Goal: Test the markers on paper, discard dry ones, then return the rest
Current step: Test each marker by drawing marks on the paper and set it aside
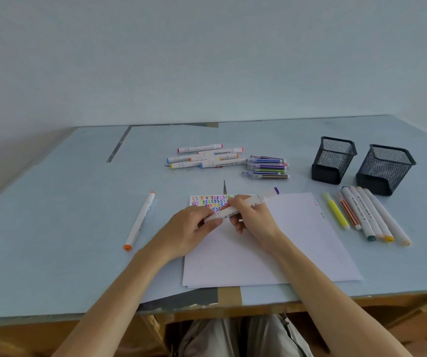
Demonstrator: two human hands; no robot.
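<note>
At the bottom edge, nearest of all, the person's knees in light grey trousers (235,336) show under the front lip of the pale blue tabletop (53,228). Both bare forearms reach forward from there and meet over a white sheet of paper (297,243) lying near the front of the tabletop.

The left hand (194,228) pinches the near end of a white purple-capped marker (246,204) between curled thumb and fingertips. The right hand (251,217) wraps its fingers round the middle of the same marker's barrel. The marker lies slanted across both hands, its purple cap pointing up and to the right, above the paper's top edge. Whether the near tip is capped cannot be told, as the left fingers hide it.

Rows of small coloured squiggles (211,202) fill the paper's top left corner, partly hidden behind the hands.

Left of the paper, well apart from it, a single white marker with orange ends (140,220) lies alone on the tabletop. Beyond the paper lies a loose group of white thick markers (204,157), and just to its right a cluster of slim pens (267,167) with coloured barrels. To the right of the paper, a row of markers (366,215) lies side by side, a yellow one among them. Behind that row stand two black mesh pen cups, the left cup (333,159) and the right cup (385,168), both upright and near each other.
</note>
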